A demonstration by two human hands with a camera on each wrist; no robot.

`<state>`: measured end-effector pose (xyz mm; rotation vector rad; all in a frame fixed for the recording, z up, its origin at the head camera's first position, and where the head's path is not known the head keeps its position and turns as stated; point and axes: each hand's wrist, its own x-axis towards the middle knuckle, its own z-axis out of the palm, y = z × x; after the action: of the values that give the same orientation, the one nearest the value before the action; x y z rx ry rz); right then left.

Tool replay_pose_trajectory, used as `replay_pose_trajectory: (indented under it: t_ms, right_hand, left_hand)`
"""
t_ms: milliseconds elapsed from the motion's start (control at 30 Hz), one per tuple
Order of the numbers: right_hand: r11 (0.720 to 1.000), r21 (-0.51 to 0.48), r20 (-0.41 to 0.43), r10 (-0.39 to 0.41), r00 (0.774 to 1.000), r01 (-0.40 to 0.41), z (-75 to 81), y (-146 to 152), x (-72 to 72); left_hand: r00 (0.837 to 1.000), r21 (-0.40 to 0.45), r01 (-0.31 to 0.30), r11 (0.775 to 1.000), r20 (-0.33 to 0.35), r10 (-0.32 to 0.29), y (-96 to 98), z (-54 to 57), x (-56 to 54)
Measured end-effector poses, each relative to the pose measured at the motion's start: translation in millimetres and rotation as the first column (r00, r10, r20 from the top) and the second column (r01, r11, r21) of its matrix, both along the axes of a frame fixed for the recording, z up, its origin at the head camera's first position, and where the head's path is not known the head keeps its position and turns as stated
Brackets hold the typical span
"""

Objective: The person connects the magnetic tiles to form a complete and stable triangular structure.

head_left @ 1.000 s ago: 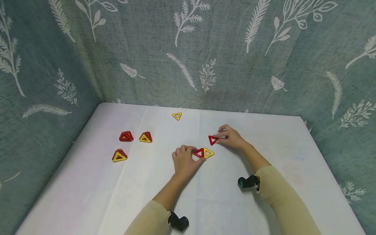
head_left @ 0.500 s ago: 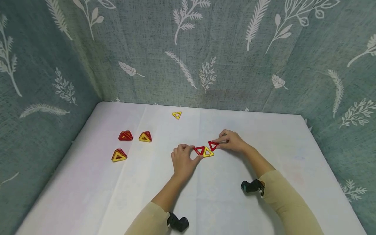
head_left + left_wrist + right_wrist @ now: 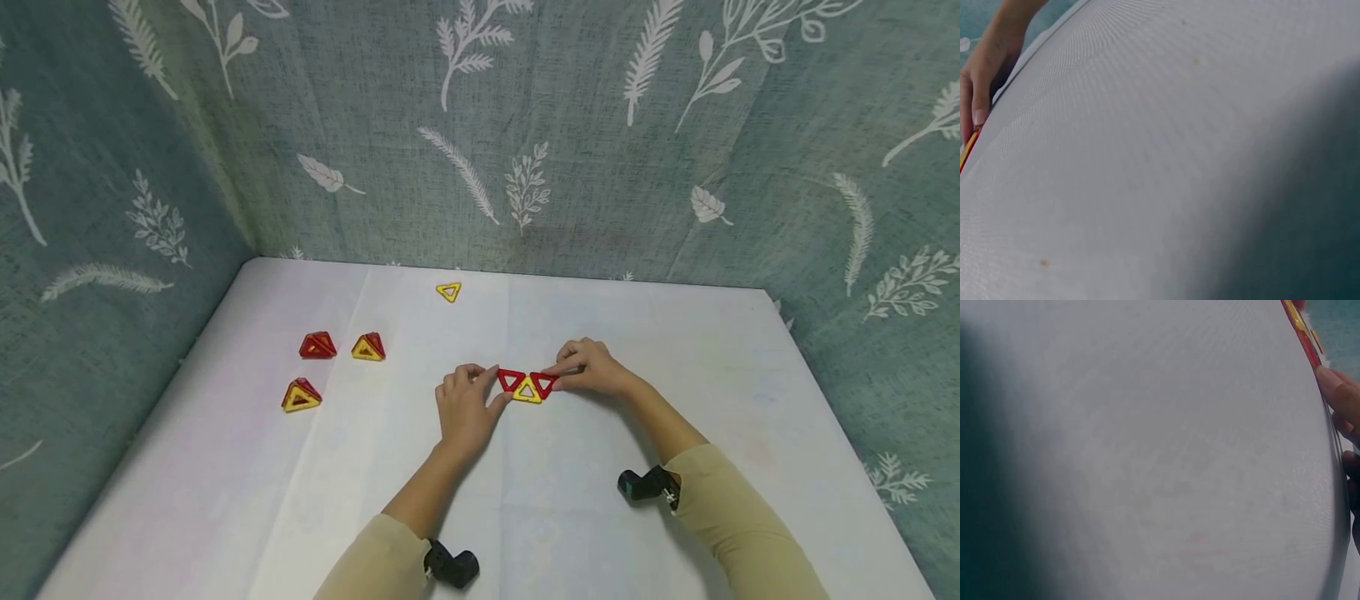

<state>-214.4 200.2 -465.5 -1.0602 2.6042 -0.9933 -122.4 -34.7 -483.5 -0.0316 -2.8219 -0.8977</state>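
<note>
Three hollow triangular tiles lie side by side in a row in the head view: a red triangle tile (image 3: 501,380) on the left, a yellow triangle tile (image 3: 527,398) pointing away in the middle, and a second red triangle tile (image 3: 543,394) on the right. My left hand (image 3: 467,412) pinches the left red tile between thumb and index finger, the thumb tip close to the yellow one. With thumb and fingertips my right hand (image 3: 592,369) pinches the right red tile. The wrist views catch only slivers of the tiles (image 3: 1308,347) at their edges.
Three small pyramids of such tiles stand at the left: a red pyramid (image 3: 318,345), a red-and-yellow pyramid (image 3: 368,347) and another red-and-yellow pyramid (image 3: 302,396) nearer. A loose yellow triangle tile (image 3: 449,292) lies near the back edge of the white table (image 3: 645,325), before a leaf-patterned cloth (image 3: 570,167).
My right hand has brought its red tile down and toward the left, up against the yellow tile. The joined red and yellow pair has turned, so the yellow tile now points away.
</note>
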Motion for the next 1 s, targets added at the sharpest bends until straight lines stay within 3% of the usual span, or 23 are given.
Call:
replay_pose_trajectory:
  t_ms: [500, 733, 1000]
  right_hand:
    - [0.987, -0.075, -0.132, -0.154, 0.979, 0.145, -15.7, -16.8, 26.5]
    - [0.976, -0.041, -0.198, -0.218, 0.956, 0.214, -22.8, -21.4, 36.4]
    - [0.957, -0.083, -0.244, -0.290, 0.925, 0.278, -24.0, -26.0, 46.9]
  left_hand:
    - [1.000, -0.010, 0.017, 1.000, 0.002, -0.017, -1.1, -1.3, 0.4]
    - [1.000, -0.010, 0.013, 1.000, 0.004, -0.013, -0.6, -1.8, -0.9]
    - [1.000, 0.005, 0.006, 1.000, 0.010, -0.006, -0.2, -4.9, -2.6]
